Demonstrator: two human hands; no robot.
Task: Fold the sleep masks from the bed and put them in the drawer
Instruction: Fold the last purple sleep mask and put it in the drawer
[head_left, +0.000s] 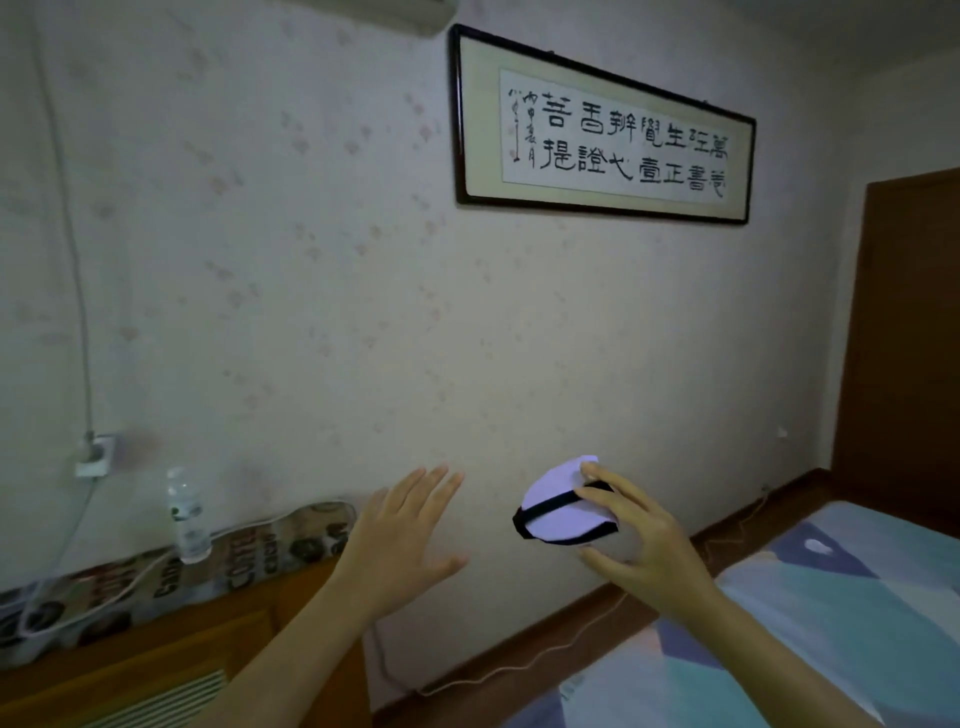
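The right hand (644, 540) pinches a folded sleep mask (563, 512) aloft between bed (831, 623) and cabinet (171, 649), the left hand (402, 535) spread empty (drawer unseen), so stowing likely comes next.

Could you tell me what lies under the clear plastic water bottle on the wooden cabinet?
The clear plastic water bottle stands on a patterned cloth covering the wooden cabinet; anything beneath the cloth is hidden.

Framed calligraphy (602, 124) hanging on wallpapered wall; water bottle (186, 514) standing on patterned runner (156, 577) covering wooden cabinet (171, 660); plug sitting in wall socket (96, 454); brown door (906, 332) showing at right.
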